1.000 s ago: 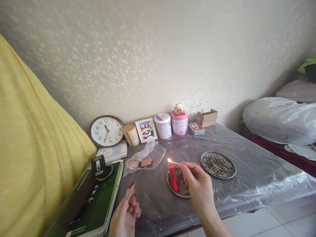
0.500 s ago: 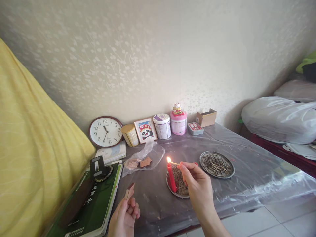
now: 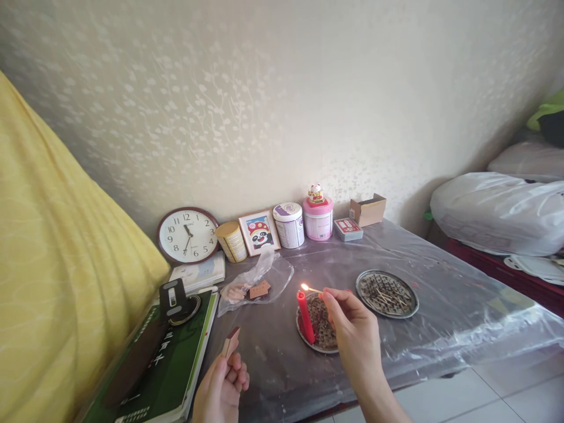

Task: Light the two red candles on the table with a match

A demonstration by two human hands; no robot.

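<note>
My right hand (image 3: 352, 320) pinches a burning match (image 3: 314, 289) between thumb and fingers. The flame at its tip is just above the top of a red candle (image 3: 305, 318). That candle stands nearly upright at the left side of a round metal tray (image 3: 324, 351) with a dark, bumpy surface, partly hidden by my hand. Low in the view, my left hand (image 3: 224, 382) is closed on a small matchbox (image 3: 231, 341), which points upward. Whether the candle's wick has a flame of its own is hard to tell.
A second round tray (image 3: 416, 305) holds several matchsticks. Matchboxes (image 3: 259, 289) lie in a plastic bag (image 3: 229, 304). Along the wall stand a clock (image 3: 187, 235), a picture frame (image 3: 259, 233), tins and a small cardboard box (image 3: 368, 211). A green book (image 3: 176, 352) is at left.
The match flame has shifted slightly right and down, and looks smaller. My left hand with the matchbox has hardly moved.
</note>
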